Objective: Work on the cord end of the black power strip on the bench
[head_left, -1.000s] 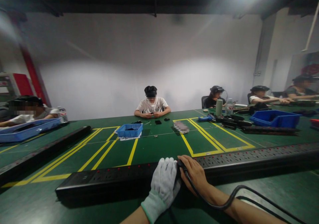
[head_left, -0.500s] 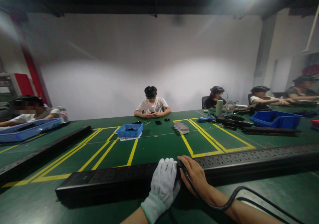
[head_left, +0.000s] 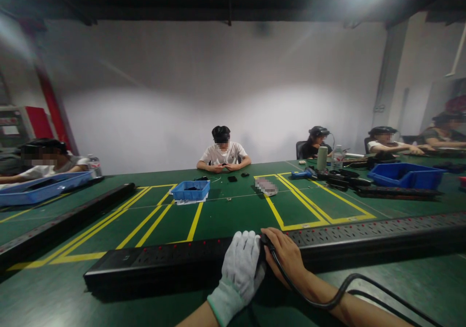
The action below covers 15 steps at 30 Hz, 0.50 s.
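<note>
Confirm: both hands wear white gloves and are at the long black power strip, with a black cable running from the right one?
Not quite: the right hand is bare; only the left hand wears a white glove, as the head view shows. Both are at the long black power strip, and the black cable runs from the right one.

Socket strip (head_left: 204,259) before middle bin (head_left: 192,195)

Gloved left hand (head_left: 241,265) against black socket strip (head_left: 160,264), bare right hand (head_left: 287,255) alongside, black cable (head_left: 327,305), green table (head_left: 233,218)
</note>
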Each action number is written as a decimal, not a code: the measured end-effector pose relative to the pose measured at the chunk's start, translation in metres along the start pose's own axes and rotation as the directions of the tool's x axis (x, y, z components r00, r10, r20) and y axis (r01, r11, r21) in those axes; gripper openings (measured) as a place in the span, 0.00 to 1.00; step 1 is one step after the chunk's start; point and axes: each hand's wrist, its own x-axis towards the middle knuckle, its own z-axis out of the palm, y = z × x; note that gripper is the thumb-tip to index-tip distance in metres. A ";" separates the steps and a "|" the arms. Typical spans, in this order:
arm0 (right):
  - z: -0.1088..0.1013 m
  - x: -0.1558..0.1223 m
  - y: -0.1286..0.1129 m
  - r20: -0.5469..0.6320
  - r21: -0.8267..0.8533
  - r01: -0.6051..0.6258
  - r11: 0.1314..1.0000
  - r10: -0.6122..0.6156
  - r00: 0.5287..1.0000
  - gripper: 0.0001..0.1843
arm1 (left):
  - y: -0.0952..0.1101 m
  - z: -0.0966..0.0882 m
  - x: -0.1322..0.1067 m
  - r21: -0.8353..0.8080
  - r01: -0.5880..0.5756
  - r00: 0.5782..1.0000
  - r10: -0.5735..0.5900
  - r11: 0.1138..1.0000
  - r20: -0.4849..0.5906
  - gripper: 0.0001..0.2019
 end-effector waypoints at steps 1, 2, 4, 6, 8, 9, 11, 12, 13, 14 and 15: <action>0.000 0.000 0.000 0.002 0.002 -0.001 1.000 0.001 1.000 0.21 | 0.000 0.000 0.000 -0.001 0.004 1.000 -0.004 1.000 0.003 0.24; 0.000 0.000 0.000 0.001 0.003 -0.002 1.000 0.002 1.000 0.21 | 0.000 0.001 -0.001 -0.002 0.006 1.000 -0.006 1.000 0.006 0.24; 0.000 0.000 0.000 -0.009 0.002 0.002 1.000 -0.002 1.000 0.21 | 0.001 0.001 -0.001 -0.007 0.009 1.000 -0.009 1.000 0.017 0.24; -0.001 0.001 0.000 -0.024 -0.004 0.011 1.000 -0.011 1.000 0.20 | 0.001 0.002 -0.002 -0.013 0.013 1.000 -0.013 1.000 0.019 0.24; -0.002 0.001 0.000 -0.034 -0.011 0.018 1.000 -0.019 0.999 0.20 | 0.001 0.001 -0.001 -0.016 0.018 1.000 -0.018 1.000 0.001 0.23; -0.002 0.001 -0.001 -0.036 -0.012 0.021 1.000 -0.021 0.999 0.20 | 0.001 0.001 -0.001 -0.016 0.020 1.000 -0.020 1.000 -0.006 0.23; -0.002 0.001 -0.001 -0.034 -0.009 0.023 1.000 -0.023 0.999 0.20 | 0.001 -0.001 0.000 -0.017 0.020 1.000 -0.020 1.000 -0.017 0.23; -0.002 0.001 -0.001 -0.032 -0.007 0.020 1.000 -0.020 0.999 0.20 | 0.001 -0.001 0.001 -0.016 0.018 1.000 -0.019 1.000 -0.016 0.23; -0.002 0.001 -0.001 -0.028 -0.006 0.016 1.000 -0.016 0.999 0.20 | 0.001 -0.002 0.001 -0.014 0.015 1.000 -0.015 1.000 -0.014 0.23; -0.001 0.001 -0.001 -0.027 -0.005 0.011 1.000 -0.011 1.000 0.20 | 0.001 -0.003 0.002 -0.012 0.010 1.000 -0.010 1.000 -0.011 0.23; -0.001 0.001 0.000 -0.025 -0.005 0.006 1.000 -0.006 1.000 0.20 | 0.000 -0.003 0.002 -0.011 0.005 1.000 -0.005 1.000 -0.008 0.23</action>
